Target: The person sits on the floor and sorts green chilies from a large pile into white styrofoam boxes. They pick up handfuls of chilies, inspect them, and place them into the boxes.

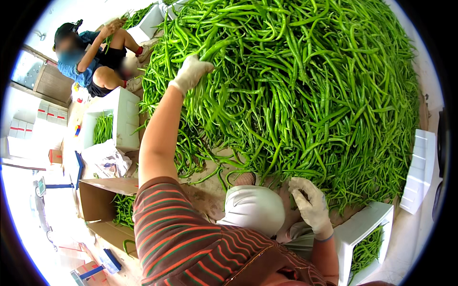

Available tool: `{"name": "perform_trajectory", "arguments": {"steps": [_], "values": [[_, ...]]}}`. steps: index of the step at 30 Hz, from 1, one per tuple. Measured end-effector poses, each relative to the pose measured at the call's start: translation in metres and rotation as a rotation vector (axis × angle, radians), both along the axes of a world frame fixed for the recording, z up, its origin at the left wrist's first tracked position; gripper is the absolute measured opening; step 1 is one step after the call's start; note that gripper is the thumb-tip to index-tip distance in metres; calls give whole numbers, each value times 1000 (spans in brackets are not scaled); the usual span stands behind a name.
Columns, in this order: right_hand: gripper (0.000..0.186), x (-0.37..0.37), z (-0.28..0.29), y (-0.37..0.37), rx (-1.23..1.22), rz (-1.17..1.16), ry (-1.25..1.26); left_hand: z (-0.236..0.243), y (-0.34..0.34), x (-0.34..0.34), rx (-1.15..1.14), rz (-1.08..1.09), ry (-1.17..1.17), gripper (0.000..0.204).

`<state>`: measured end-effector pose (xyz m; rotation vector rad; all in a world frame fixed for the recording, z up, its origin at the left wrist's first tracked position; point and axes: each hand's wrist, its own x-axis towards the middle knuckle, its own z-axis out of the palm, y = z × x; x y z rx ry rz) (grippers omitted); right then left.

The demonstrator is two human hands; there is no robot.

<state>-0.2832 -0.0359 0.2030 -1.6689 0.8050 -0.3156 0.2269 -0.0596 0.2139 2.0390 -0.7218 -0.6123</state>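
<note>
A large heap of long green chili peppers (296, 90) spreads before me. My left hand (191, 74), in a pale glove, reaches far out over the heap's left part. It is closed around some green chili peppers (218, 48); its fingertips are partly hidden, and the peppers just below it are blurred. By the near edge of the heap, above my right knee, is my right hand (312, 205), also gloved. Its fingers are loosely curled and apart, with nothing visible between them.
A white foam box (339, 238) with peppers stands at my right, near a white ribbed lid (417, 171). On my left are an open cardboard box (102, 229) and another foam box (126, 119), both holding peppers. Beyond, a seated person (81, 64) handles peppers.
</note>
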Motion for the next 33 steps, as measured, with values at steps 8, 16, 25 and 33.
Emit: {"name": "perform_trajectory", "arguments": {"steps": [8, 16, 25, 33], "values": [[30, -20, 26, 19, -161, -54, 9, 66, 25, -56, -676, -127, 57, 45], [27, -50, 17, 32, -278, -189, -3, 123, 5, -84, -1142, -225, 456, 37], [29, -62, 8, 19, -300, -188, -57, 154, 11, -121, -1316, -216, 922, 20], [66, -39, 15, 4, 484, -281, -590, 116, 22, -226, -1369, -389, 1341, 23]]}}
